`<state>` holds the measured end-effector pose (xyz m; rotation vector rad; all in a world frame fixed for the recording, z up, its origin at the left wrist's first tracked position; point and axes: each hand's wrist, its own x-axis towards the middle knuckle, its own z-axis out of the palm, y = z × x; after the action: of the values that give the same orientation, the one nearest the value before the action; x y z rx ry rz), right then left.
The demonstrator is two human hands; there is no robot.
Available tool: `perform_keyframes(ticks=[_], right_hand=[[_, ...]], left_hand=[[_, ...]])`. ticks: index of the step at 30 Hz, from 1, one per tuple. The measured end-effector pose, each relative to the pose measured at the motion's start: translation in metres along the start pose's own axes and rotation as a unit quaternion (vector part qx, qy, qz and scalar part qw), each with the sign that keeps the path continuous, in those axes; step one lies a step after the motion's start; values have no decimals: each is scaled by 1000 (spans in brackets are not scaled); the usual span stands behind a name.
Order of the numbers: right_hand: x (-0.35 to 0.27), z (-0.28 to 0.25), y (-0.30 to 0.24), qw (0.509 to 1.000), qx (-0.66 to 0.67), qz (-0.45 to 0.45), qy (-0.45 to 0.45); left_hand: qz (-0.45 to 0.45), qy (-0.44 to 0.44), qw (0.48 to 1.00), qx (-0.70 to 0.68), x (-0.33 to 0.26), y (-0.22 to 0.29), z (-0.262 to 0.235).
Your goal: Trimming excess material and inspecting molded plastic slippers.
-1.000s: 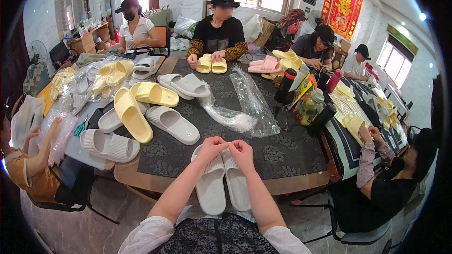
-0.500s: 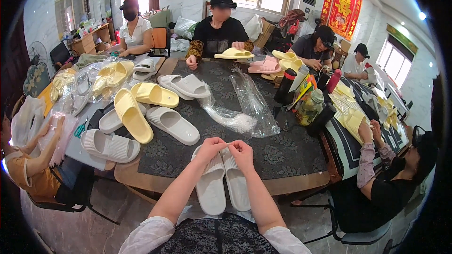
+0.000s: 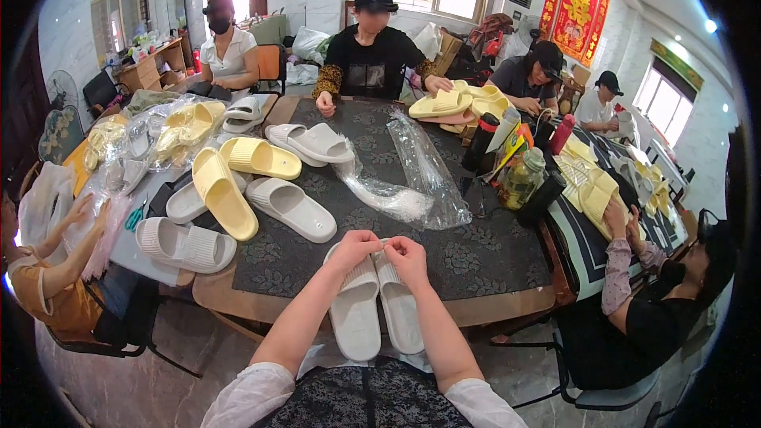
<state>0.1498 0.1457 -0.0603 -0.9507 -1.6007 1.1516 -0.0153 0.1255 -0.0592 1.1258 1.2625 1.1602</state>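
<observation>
Grey slippers: smooth rounded soles, ribbed straps. Dark tablecloth: flower-and-leaf pattern. Clear plastic sheet: shiny, crinkled, lying beyond hands. 2 grey slippers side by side at near edge of table, heels near, straps under hands; 2 yellow slippers at left. Left hand, right hand: fingers curled, fingertips pinched, nearly meeting; cannot tell if anything thin is gripped. Forearms reach forward from near side, converging.
</observation>
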Motion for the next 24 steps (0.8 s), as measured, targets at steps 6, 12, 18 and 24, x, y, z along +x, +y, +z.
perform_keyframes(ticks=[6,12,18,24], right_hand=[[4,0,9,1000,-7,9,5],[3,5,3,998,-22,-12,55],[7,2,13,998,-14,-6,58],[10,1,22,995,44,-11,90]], left_hand=[[46,34,994,88,0,-3,5],[70,83,994,-32,-4,0,12],[113,59,992,-9,-1,-7,11],[94,79,990,-68,3,-10,12]])
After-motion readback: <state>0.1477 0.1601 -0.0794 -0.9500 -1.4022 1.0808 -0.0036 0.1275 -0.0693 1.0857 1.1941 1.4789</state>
